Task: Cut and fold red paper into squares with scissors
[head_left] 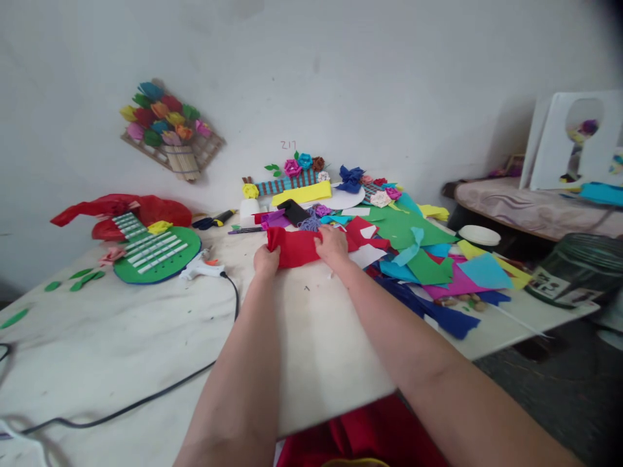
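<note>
A strip of red crepe paper [299,248] stretches between my two hands, close above the tabletop or resting on it; I cannot tell which. My left hand [267,261] is closed on its gathered left end. Further right, my right hand [333,246] grips the paper, fingers bent over its upper edge. More red paper [363,230] lies just beyond the right hand, among coloured scraps. Behind the strip are a black phone-like object [293,212] and a tangle of grey-purple yarn [309,221].
A white glue gun [203,267] lies left, its black cord [165,391] crossing the table. Beside it is a green guitar-shaped craft [160,254]. Coloured paper scraps [413,227] cover the right side, near a glass jar [574,269]. Paper flowers [292,168] stand along the wall.
</note>
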Demonstrator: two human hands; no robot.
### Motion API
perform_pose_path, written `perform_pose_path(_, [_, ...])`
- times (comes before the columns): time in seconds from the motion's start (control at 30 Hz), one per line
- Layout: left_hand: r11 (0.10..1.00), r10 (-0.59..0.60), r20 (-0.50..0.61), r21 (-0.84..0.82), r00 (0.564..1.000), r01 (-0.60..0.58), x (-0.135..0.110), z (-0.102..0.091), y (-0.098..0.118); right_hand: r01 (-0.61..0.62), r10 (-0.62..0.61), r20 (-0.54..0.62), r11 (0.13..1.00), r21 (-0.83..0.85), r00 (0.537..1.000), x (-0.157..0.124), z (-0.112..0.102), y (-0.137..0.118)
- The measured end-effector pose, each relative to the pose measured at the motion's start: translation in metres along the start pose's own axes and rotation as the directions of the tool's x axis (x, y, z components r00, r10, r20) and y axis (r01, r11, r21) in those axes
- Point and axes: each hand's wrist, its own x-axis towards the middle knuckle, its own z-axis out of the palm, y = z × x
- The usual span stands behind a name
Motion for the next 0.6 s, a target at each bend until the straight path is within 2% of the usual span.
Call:
perform_pose_path(0.13, [0.996, 0.002, 0.021, -0.09, 1.0, 0.0, 0.004, 0.002, -0.004, -0.205, 0.204, -0.019, 0.973, -0.105, 0.979, 0.003, -0.009, 0.022])
perform_pose_path(0.23, [0.992, -0.005, 0.012, -0.127, 1.0, 0.007, 0.007, 0.004, -0.007, -0.289, 0.297, 0.026, 0.943, -0.164, 0.954, 0.004, -0.011, 0.033])
perform_pose_path(0.3, [0.99, -0.005, 0.02, -0.144, 1.0, 0.008, 0.009, 0.006, -0.009, -0.315, 0.334, 0.072, 0.929, -0.196, 0.94, 0.005, -0.011, 0.037])
perform_pose_path(0.4, [0.989, -0.001, 0.042, -0.145, 0.999, 0.007, 0.011, 0.008, -0.011, -0.337, 0.362, 0.081, 0.914, -0.224, 0.929, 0.008, -0.011, 0.04])
perform_pose_path(0.6, [0.996, -0.004, 0.026, -0.092, 1.0, 0.006, 0.007, 0.007, -0.008, -0.433, 0.447, 0.146, 0.894, -0.116, 0.883, 0.011, -0.011, 0.044])
